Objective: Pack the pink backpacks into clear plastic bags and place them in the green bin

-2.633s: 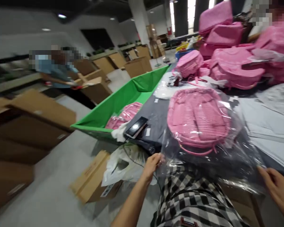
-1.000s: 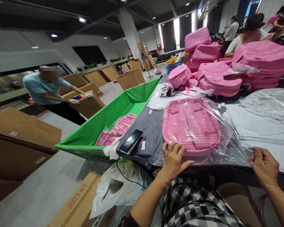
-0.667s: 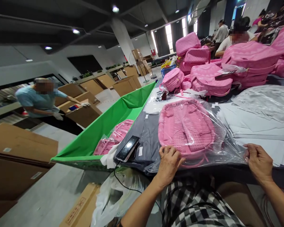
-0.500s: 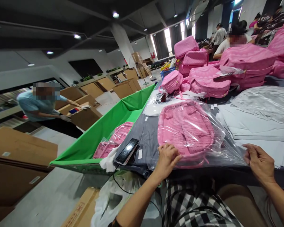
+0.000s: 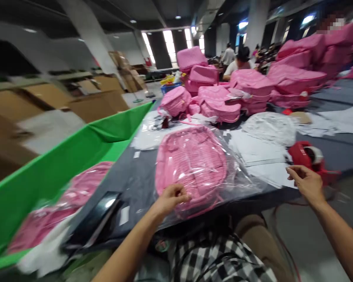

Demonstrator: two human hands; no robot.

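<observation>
A pink backpack (image 5: 191, 156) lies flat inside a clear plastic bag (image 5: 238, 176) at the front of the table. My left hand (image 5: 173, 196) rests at the bag's lower left part, its fingers curled inward; whether they pinch the film is hidden. Off to the right, my right hand (image 5: 307, 184) is held apart from the bag, thumb and index finger pinched together. Anything between those fingertips is too small to make out. Just beyond it stands a red tape dispenser (image 5: 307, 156) with a roll in it.
Left of the table is a green fabric bin (image 5: 117, 125) with bagged pink items (image 5: 85, 180) inside. A dark phone (image 5: 100, 215) lies at the table's left edge. White sheets (image 5: 259, 152), a pile of clear film (image 5: 269, 127) and stacked pink backpacks (image 5: 220, 103) occupy the table further back.
My view has swung right, bringing the tape dispenser into sight. My right hand has let go of the bag's corner and moved right. The left hand stays at the bag.
</observation>
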